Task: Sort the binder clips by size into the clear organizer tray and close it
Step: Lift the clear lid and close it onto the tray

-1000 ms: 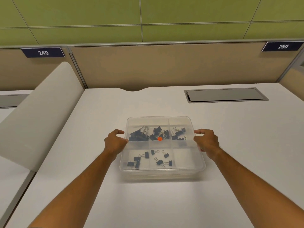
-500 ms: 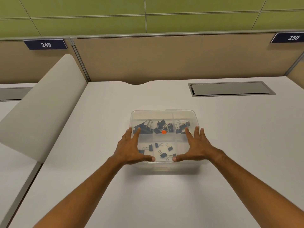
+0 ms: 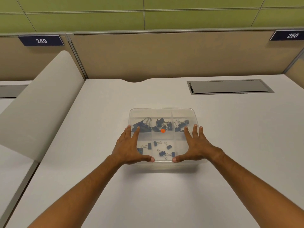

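Both palms now flat on the lid (image 3: 162, 113), up from the tray's sides a second ago; left hand (image 3: 130, 148) at nine o'clock, right hand (image 3: 195, 146) at three, fingers spread wide, gripping nothing; tray (image 3: 164, 164) mid-desk (image 3: 238, 145), clips (image 3: 162, 127) sorted inside; closing looks nearly sealed.

Clear glossy plastic organizer tray (image 3: 164, 112), matt smooth white desk (image 3: 230, 145), wire-handled clips (image 3: 167, 146)

My clear organizer tray (image 3: 162, 112) sits lid-on at the desk's centre, large black binder clips (image 3: 162, 126) filling its 12 o'clock compartments, small clips (image 3: 162, 149) scattered toward 6 o'clock.
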The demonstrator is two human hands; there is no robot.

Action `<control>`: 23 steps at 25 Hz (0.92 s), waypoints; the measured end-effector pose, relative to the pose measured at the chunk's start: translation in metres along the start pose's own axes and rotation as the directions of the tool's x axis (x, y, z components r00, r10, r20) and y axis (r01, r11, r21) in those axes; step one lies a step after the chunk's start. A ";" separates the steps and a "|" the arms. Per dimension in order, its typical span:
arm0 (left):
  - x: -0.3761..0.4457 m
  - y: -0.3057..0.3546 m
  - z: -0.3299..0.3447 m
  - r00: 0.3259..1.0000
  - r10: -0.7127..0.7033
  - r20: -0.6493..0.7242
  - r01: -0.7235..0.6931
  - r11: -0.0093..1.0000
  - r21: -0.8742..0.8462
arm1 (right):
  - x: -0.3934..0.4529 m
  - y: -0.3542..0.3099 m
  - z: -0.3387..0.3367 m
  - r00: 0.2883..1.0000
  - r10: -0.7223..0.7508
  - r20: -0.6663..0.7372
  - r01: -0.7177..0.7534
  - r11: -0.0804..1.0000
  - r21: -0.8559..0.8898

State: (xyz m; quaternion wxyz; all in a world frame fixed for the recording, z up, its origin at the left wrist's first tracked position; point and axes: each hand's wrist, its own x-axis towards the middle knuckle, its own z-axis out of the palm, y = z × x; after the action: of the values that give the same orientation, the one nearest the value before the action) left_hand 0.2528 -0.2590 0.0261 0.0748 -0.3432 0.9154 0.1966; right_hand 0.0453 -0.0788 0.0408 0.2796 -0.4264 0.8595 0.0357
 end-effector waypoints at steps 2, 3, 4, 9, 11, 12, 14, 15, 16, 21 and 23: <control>0.000 -0.003 0.001 1.000 0.023 0.008 -0.023 0.999 -0.034 | -0.002 0.002 -0.001 1.000 -0.017 -0.001 0.017 1.000 0.013; 0.000 -0.006 -0.001 0.999 0.043 0.019 -0.041 0.998 -0.057 | -0.003 0.005 -0.002 1.000 -0.027 0.007 0.027 0.999 0.034; 0.000 -0.012 -0.004 0.997 0.065 0.035 -0.062 0.994 -0.087 | -0.005 0.009 -0.005 0.999 -0.040 0.021 0.039 0.998 0.058; 0.001 -0.053 -0.028 0.976 0.165 0.143 -0.126 0.959 -0.252 | -0.008 0.034 -0.023 0.985 -0.131 0.114 0.127 0.991 0.041; 0.003 -0.060 -0.030 0.971 0.185 0.154 -0.141 0.956 -0.257 | -0.008 0.040 -0.029 0.974 -0.163 0.156 0.163 0.986 0.012; 0.004 -0.061 -0.030 0.968 0.193 0.159 -0.147 0.954 -0.259 | -0.008 0.043 -0.031 0.969 -0.174 0.175 0.176 0.984 0.003; 0.006 -0.061 -0.030 0.966 0.195 0.168 -0.146 0.953 -0.266 | -0.006 0.049 -0.034 0.961 -0.192 0.201 0.197 0.980 -0.006; 0.006 -0.061 -0.031 0.966 0.194 0.173 -0.144 0.953 -0.268 | -0.005 0.052 -0.034 0.957 -0.202 0.207 0.207 0.978 -0.005; 0.006 -0.062 -0.032 0.965 0.195 0.178 -0.142 0.952 -0.271 | -0.005 0.054 -0.034 0.955 -0.211 0.206 0.216 0.976 -0.002; 0.003 -0.061 -0.030 0.965 0.211 0.157 -0.159 0.944 -0.288 | -0.001 0.062 -0.027 0.952 -0.268 0.152 0.268 0.963 0.017; 0.003 -0.061 -0.030 0.966 0.208 0.154 -0.159 0.947 -0.278 | 0.000 0.065 -0.025 0.952 -0.278 0.131 0.279 0.960 0.015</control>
State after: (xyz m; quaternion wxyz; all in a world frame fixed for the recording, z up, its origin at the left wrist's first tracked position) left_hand 0.2904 -0.3148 0.0335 0.0930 -0.2438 0.8984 0.3531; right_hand -0.0151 -0.0454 0.0505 0.3370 -0.5405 0.7705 0.0256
